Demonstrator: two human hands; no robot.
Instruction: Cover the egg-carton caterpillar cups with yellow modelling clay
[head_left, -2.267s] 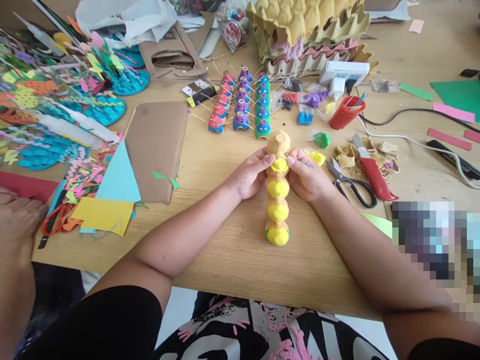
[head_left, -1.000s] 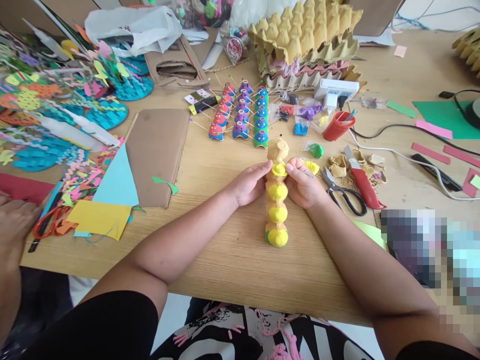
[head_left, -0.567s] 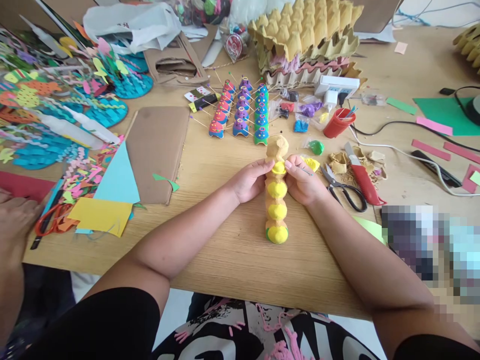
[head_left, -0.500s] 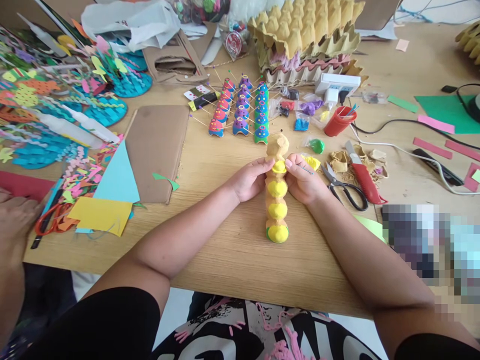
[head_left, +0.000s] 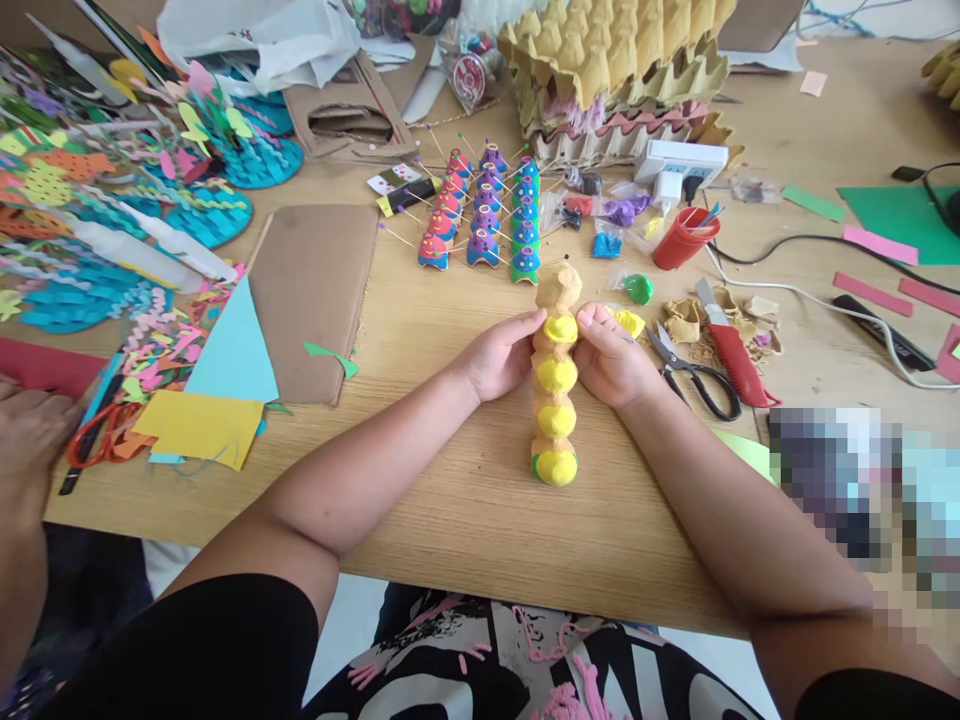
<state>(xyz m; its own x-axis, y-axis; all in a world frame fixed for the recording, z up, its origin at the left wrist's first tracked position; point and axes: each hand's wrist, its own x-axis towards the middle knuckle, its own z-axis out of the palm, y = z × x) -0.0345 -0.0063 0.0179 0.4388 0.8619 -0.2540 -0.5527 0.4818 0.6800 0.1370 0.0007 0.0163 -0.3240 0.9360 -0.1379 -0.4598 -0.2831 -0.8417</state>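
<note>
We pinch the carton strip [head_left: 556, 398], left hand [head_left: 504, 358] and right hand [head_left: 615, 360], seemingly seating yellow clay [head_left: 561, 329] near twelve o'clock; wants even thumbing.

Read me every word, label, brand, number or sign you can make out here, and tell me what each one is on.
Nothing can be read with certainty.
Shirt: large pale shapes like lettering, folded and cut off, unreadable.
Round red label: its print is too small.
White plastic bag: small dark marks, too blurred.
Black marker: pale marks, too small to read.
</note>
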